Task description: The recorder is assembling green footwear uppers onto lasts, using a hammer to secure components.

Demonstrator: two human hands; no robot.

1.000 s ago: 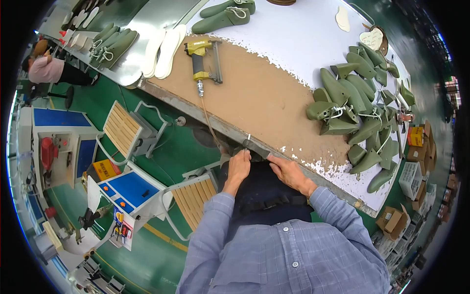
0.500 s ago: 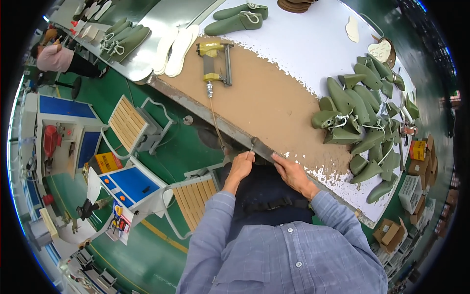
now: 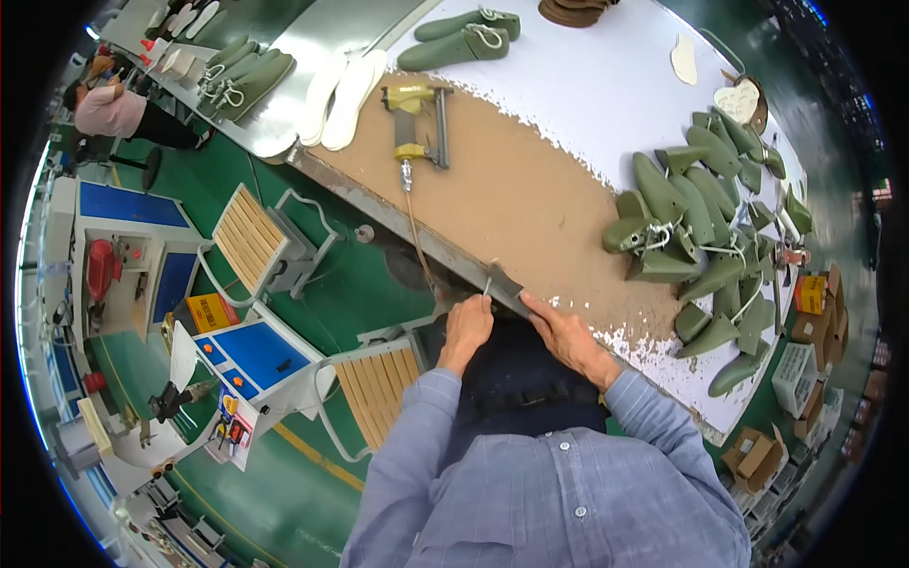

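At the near edge of the workbench (image 3: 388, 210), my left hand (image 3: 467, 327) is closed on a thin metal rod (image 3: 488, 284) that points up from the fist. My right hand (image 3: 568, 339) grips a dark, flat blade (image 3: 507, 282), whose handle, if any, is hidden in the fingers. Rod and blade cross or lie very close together; I cannot tell if they touch. Farther up the bench lies a yellow-green pneumatic stapler (image 3: 409, 123) with its air hose (image 3: 417, 227) hanging over the edge.
Green shoe lasts (image 3: 701, 208) are heaped at the right, with another pair (image 3: 459, 45) at the back. White insoles (image 3: 352, 99) lie beyond the stapler. Slatted chairs (image 3: 365, 393) and a blue-topped table (image 3: 256, 355) stand at the left. A person (image 3: 109, 112) is at the far left.
The dark blade has shifted slightly up and right and shows more of its flat side beside the rod. Both hands stay close together at the bench edge, with the right hand moved slightly left.
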